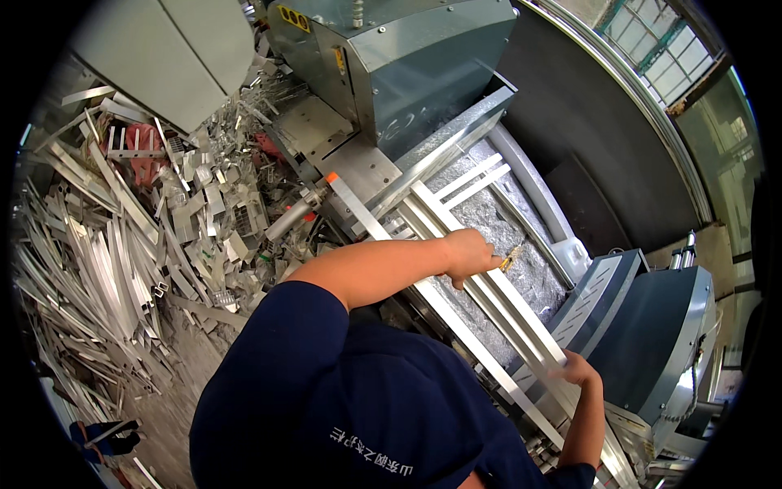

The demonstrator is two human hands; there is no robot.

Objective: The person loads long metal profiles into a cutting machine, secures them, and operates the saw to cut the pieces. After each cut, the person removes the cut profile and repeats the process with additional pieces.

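Note:
My left hand (470, 256) is closed over the long silvery aluminium profiles (501, 297), its thumb hanging down on the near side. At its fingertips is a small yellow tool (508, 261) with a pale, bristly-looking tip; its exact kind is too small to make out. Farther right, my right hand (581, 372) is wrapped round the right part of the profiles, slightly blurred. The profiles lie side by side across a machine, over a bed (481, 208) strewn with metal chips. Closer to me, a separate flat bar (456, 314) with an orange end runs alongside them.
A blue-grey machine housing (440, 69) stands at the far side, and another machine head (652, 334) at right. Scrap strips and offcuts (106, 269) pile up on the floor at left. A white container (570, 257) sits behind the bed. Grey cabinet panels (159, 61) stand upper left.

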